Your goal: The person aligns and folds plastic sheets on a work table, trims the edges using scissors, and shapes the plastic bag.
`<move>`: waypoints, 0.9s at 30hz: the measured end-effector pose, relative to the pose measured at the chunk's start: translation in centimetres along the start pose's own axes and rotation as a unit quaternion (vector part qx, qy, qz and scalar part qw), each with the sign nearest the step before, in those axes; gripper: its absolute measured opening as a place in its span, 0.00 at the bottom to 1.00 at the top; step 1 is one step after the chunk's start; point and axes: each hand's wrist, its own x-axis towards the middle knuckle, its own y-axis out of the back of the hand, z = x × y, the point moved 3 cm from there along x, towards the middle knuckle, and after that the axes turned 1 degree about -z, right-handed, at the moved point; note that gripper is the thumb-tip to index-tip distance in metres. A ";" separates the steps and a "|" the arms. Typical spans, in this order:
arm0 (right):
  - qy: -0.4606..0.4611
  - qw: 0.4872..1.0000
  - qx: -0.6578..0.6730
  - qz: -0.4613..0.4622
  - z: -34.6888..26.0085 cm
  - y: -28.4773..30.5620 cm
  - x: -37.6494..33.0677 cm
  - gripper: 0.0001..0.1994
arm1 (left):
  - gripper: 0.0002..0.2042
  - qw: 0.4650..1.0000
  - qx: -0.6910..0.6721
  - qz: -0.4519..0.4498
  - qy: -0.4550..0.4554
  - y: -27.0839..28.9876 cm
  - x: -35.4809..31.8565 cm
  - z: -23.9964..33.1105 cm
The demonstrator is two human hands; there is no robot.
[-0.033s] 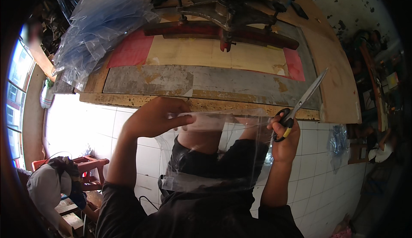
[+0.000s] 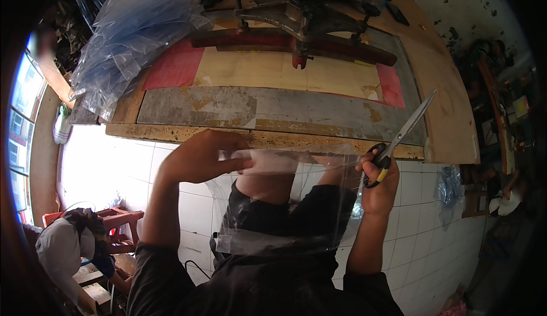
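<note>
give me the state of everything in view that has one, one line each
left hand, at the clear plastic sheet's upper left; exact grip unclear
right hand, closed around the scissors' handles
scissors, blades look shut, tip pointing up and right
clear plastic sheet, spread out over the lap
plastic heap, loosely piled
yellow sheet, lying flat
grey plate, scuffed and stained
</note>
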 end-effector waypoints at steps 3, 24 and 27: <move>0.016 1.000 -0.012 0.007 -0.7 0.2 0.4 0.18 | 0.18 0.994 0.098 -0.021 -0.032 1.5 -1.3 -1.2; 0.169 0.690 -0.688 0.149 -8.6 7.7 8.8 0.11 | 0.18 0.923 -0.203 0.310 -0.108 3.9 3.3 -7.0; 0.149 0.621 -0.761 0.110 -9.6 7.6 9.5 0.10 | 0.18 0.933 -0.169 0.312 -0.064 4.1 2.9 -7.2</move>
